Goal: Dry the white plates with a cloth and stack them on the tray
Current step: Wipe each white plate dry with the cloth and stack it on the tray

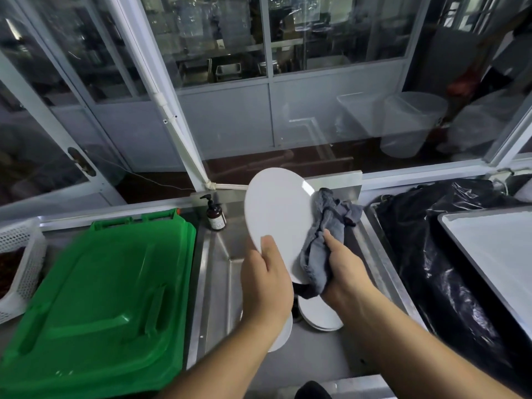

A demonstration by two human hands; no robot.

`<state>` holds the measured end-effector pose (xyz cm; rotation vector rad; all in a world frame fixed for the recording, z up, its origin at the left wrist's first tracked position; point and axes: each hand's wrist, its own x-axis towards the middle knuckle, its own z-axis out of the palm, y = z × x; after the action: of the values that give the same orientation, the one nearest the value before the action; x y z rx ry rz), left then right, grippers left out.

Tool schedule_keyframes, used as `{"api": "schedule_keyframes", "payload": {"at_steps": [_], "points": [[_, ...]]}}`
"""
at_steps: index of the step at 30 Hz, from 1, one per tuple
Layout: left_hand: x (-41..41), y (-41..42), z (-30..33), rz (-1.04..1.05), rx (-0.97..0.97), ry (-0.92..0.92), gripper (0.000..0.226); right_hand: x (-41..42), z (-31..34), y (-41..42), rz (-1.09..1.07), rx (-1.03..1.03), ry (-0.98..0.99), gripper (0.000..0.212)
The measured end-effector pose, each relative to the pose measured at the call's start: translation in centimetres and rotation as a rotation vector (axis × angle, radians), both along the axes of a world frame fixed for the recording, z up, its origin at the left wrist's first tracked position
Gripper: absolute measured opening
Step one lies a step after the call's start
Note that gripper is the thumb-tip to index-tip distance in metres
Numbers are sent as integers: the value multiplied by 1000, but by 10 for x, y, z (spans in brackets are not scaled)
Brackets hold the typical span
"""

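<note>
My left hand [266, 280] grips the lower edge of a white plate [277, 214], thumb on its face, holding it tilted above the steel sink [218, 266]. A crumpled grey cloth [325, 237] is pressed against the plate's right rim, gripped by my right hand [344, 269]. More white plates [319, 315] lie in the sink below my hands, partly hidden by them. The white tray [495, 246] sits at the right, its visible part bare.
A green plastic lid [100, 298] covers a bin left of the sink. A brown pump bottle [215, 214] stands at the sink's back corner. A black plastic bag [426, 254] lies under the tray. A white mesh basket [20, 254] is far left. Glass partitions rise behind.
</note>
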<state>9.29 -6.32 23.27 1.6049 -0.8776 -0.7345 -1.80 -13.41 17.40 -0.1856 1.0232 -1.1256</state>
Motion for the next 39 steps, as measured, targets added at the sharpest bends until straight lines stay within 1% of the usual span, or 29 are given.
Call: {"api": "schedule_keyframes", "payload": {"at_steps": [2,5,8,10,12,16,18,19,21,23,24,25,27,28,30,32,35,38,39], "points": [[11,0,5,-101,61,110,24,-10,3,-2,52,-29,38,33],[41,-14,26,-189,92,282,40,-31,8,-11,134,-159,180,19],[67,-27,46,-308,193,301,37,-44,17,-20,187,-273,294,15],[74,-30,46,-299,217,275,34,-39,20,-22,189,-273,311,14],[74,-31,43,-241,178,244,34,-31,19,-20,167,-227,285,16],[53,-21,27,-96,72,279,44,-13,13,-12,91,-60,205,24],[35,-11,16,-6,20,260,36,0,6,-6,31,31,166,30],[28,-7,11,2,-26,250,31,7,2,-2,11,67,119,33],[19,2,-2,-72,-57,216,26,14,-5,5,6,94,20,35],[21,7,-9,-164,-14,177,31,11,-6,6,42,85,-21,33],[25,8,-8,-176,15,178,37,6,-7,4,69,52,-5,33],[33,5,-6,-167,33,215,40,0,-7,1,97,7,28,32],[55,-5,5,-186,51,326,30,-12,-2,-7,152,-82,110,28],[66,-11,15,-236,77,351,29,-18,2,-10,176,-129,148,25],[83,-17,35,-344,166,379,38,-24,12,-17,214,-202,211,18],[88,-20,43,-382,205,367,44,-23,19,-22,231,-234,246,18],[82,-19,42,-264,117,312,40,-15,19,-21,207,-189,233,32],[67,-12,32,-210,23,337,45,-10,14,-17,177,-133,181,30],[60,-8,28,-189,-3,319,47,-8,12,-15,166,-106,151,29]]}}
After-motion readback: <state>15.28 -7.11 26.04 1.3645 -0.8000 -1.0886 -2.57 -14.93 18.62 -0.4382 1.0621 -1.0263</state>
